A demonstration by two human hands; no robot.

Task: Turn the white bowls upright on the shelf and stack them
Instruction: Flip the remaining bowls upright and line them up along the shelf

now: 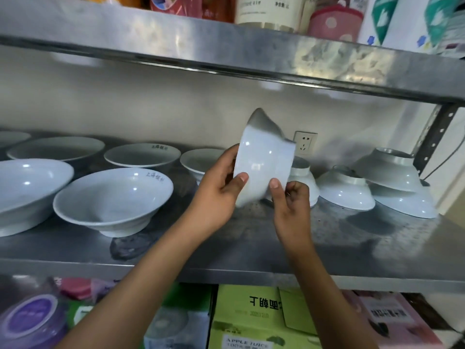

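The left hand [220, 182] grips a white bowl [264, 159] in mid-air above the metal shelf [251, 250], thumb pressed on the bowl's outer wall and fingers wrapped behind it. The bowl is tipped on its side, its curved wall facing the camera. The right hand [289, 197] pinches the bowl's lower right edge, thumb on the near face and the other fingers curled under.

Along the shelf from the left, several bowls stand upright. A big shallow bowl [27, 190] sits at the left edge, with a wide flat dish [56, 147] behind it. Next comes a front bowl [113, 197] with dark lettering inside its rim, and behind it a back bowl [142, 154] lettered the same way. A smaller upright bowl [198, 161] stands just left of the held one, partly hidden by the left hand.

To the right of the hands, the bowls lie upside down. One overturned bowl [305, 180] sits just behind the right hand, partly covered by it. Beside it is a second overturned bowl [346, 191], and at the far right a tilted bowl [388, 170] rests on top of a bottom bowl [405, 202], both upside down.

A wall socket [305, 142] shows on the wall just right of the held bowl. Below the shelf sits a green juice box [251, 321].
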